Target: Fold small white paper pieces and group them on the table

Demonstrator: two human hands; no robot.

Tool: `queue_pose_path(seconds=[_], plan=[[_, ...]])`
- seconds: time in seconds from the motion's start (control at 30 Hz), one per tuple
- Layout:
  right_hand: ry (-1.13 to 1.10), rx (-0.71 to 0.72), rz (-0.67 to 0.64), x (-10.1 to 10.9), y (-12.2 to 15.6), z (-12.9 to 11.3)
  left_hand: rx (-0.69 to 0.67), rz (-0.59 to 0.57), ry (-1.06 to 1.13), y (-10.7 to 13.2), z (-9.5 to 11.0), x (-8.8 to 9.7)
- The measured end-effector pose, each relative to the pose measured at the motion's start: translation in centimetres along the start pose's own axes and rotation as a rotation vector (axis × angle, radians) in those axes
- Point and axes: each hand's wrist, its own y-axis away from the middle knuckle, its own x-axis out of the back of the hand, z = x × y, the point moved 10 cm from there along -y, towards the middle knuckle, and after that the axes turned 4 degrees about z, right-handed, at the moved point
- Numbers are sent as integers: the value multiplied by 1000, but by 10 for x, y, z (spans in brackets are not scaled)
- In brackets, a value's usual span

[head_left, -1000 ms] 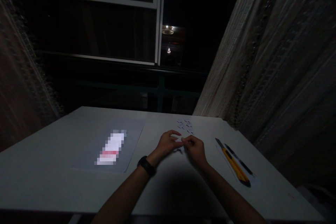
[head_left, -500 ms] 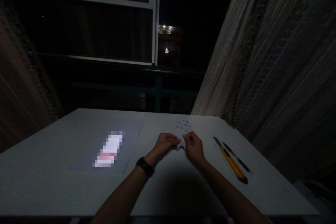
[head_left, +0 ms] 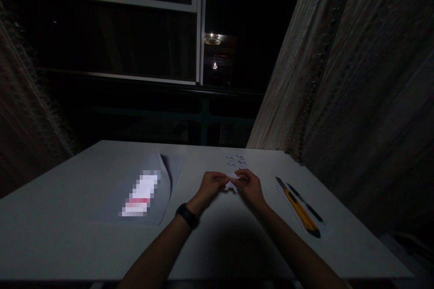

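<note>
Between my two hands is a small white paper piece (head_left: pixel 232 185) with an irregular, notched edge. My left hand (head_left: pixel 213 185), below a wrist with a dark band (head_left: pixel 187 216), is closed with thumb and fingertips pinching the piece's left side. From the right, my right hand (head_left: pixel 250 186) pinches the same piece, its fingertips close to the left ones. The fingers cover part of the paper. Just beyond my hands, several small white paper cutouts (head_left: pixel 231 163) lie on the white table (head_left: pixel 210 244).
To the right lie a yellow utility knife (head_left: pixel 300 210) and a dark pen (head_left: pixel 305 202) on some paper. On the left, white sheets (head_left: pixel 111 203) lie under a bright blurred-out rectangle (head_left: pixel 142 193); one sheet's edge curls up. A curtain (head_left: pixel 281 76) hangs beside the dark window.
My right fingers have shifted left along the paper piece, nearer my left fingertips. The piece has turned slightly. On the left, the top sheet's far right corner has lifted and curled.
</note>
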Motion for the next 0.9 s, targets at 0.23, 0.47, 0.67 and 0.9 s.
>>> queue_pose_path(seconds=[0.23, 0.47, 0.67, 0.9], plan=[[-60, -63, 45, 7, -1, 4, -28, -28, -78, 2, 5, -6], [-140, -116, 34, 8, 2, 6, -11, -72, -67, 4, -2, -11], [-133, -117, 20, 9, 2, 4, -16, -78, -73, 2, -5, -12], [-92, -91, -40, 7, -5, 0, -15, -64, -103, 0, -11, -7]])
